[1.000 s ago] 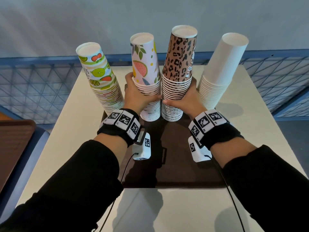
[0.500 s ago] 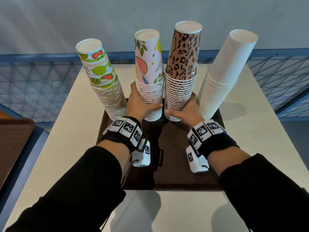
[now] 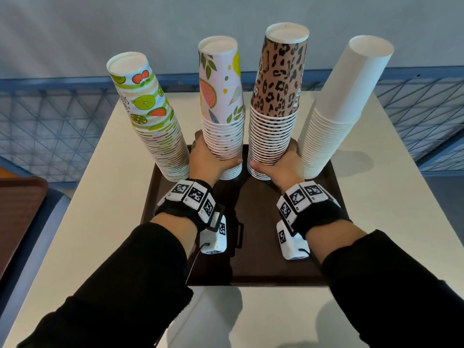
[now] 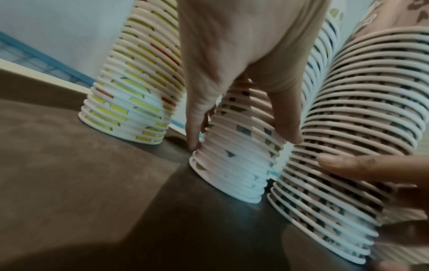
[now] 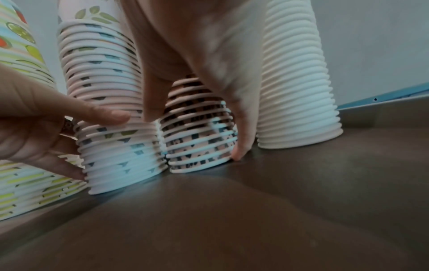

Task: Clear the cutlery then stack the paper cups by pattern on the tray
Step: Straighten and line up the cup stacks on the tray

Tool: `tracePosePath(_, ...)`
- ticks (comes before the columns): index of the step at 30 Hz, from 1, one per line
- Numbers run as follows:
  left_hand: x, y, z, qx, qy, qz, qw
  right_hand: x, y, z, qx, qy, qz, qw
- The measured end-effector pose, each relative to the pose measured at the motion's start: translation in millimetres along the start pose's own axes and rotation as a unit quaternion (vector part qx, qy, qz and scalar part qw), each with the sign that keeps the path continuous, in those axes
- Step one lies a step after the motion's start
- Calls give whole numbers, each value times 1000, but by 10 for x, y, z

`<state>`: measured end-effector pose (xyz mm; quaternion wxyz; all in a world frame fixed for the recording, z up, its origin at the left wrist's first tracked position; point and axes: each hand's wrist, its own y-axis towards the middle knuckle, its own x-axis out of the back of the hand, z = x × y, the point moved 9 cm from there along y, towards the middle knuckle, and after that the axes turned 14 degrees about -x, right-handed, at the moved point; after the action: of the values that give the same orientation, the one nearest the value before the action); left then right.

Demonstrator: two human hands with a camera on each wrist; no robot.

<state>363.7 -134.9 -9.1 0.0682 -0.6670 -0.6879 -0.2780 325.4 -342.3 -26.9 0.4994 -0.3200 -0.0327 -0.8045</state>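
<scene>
Several tall stacks of upturned paper cups stand in a row along the far edge of a dark brown tray [image 3: 263,247]. From left to right: a lime-and-cherry stack [image 3: 155,121], a watermelon-and-leaf stack [image 3: 222,116], a leopard-print stack [image 3: 275,109] and a plain white stack [image 3: 336,114]. My left hand [image 3: 211,159] grips the watermelon stack [image 4: 234,157] near its base, thumb on the near side. My right hand [image 3: 278,164] grips the leopard stack [image 5: 197,139] low down the same way. Both held stacks rest on the tray and nearly touch each other.
The tray lies on a cream table [image 3: 100,209] whose far edge meets a blue metal lattice railing [image 3: 50,116]. A second brown tray [image 3: 17,212] sits on a lower surface at the left. The tray's near half [image 5: 255,220] is bare.
The view has shifted, and the stacks now stand nearer the tray's far edge. Both hands keep the same hold on the two middle stacks.
</scene>
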Motion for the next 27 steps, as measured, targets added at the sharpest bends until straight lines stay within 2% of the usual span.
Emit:
tracePosePath(12, 27, -11, -9, 2, 5, 17, 1000, 19, 1, 10, 8, -12, 2, 1000)
tracePosePath(14, 33, -65, -3, 8, 10, 55, 998, -2, -11, -27, 11, -31, 40, 999)
tracePosePath(16, 103, -207, 39, 30, 17, 93, 995, -19, -86, -124, -1, -35, 116, 993)
tracePosePath(18, 263, -380, 74, 27, 34, 96, 994, 124, -160, -289, -23, -39, 143, 989)
tracePosePath(19, 395, -459, 89, 15, 57, 80, 995, 266, -186, -382, -33, -52, 123, 991)
tracePosePath(22, 834, -550, 132, -11, 143, -11, 990, 778, -164, -579, -52, -75, 1, 996)
tracePosePath(25, 1090, -466, 267, 25, 134, -91, 986, 1011, -58, -589, -63, -25, -78, 995)
tracePosePath(27, 1081, -365, 360, 61, 99, -101, 988, 1007, 8, -510, -49, -1, -100, 994)
